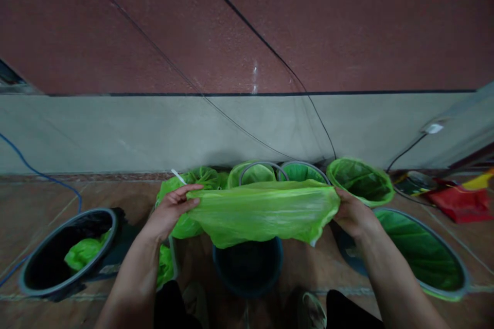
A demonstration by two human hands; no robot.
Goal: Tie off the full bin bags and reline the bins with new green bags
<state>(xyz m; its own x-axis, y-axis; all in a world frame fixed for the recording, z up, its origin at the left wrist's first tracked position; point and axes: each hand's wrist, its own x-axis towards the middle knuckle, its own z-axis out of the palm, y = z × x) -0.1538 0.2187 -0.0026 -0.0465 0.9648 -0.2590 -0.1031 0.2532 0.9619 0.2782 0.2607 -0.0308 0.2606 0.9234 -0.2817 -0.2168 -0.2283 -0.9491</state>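
My left hand (172,208) and my right hand (353,216) grip opposite edges of a lime-green plastic bag (264,213), holding it stretched wide between them. The bag hangs directly above a dark blue bucket (247,272), which shows no green liner at its visible rim. Several other bins stand around my hands. To the right, a large bin lined with green plastic (420,252) lies close below my right hand. A bunched green bag (204,180) sits behind my left hand, with a white stick (178,176) poking up beside it.
A black-lined bin (67,231) at left holds a green bag (83,253). Green-lined bins (360,182) stand along a grey wall (193,133) with black cables (262,43). A red bag (461,204) lies at right, a blue cable (38,169) at left, and my shoes (312,311) below.
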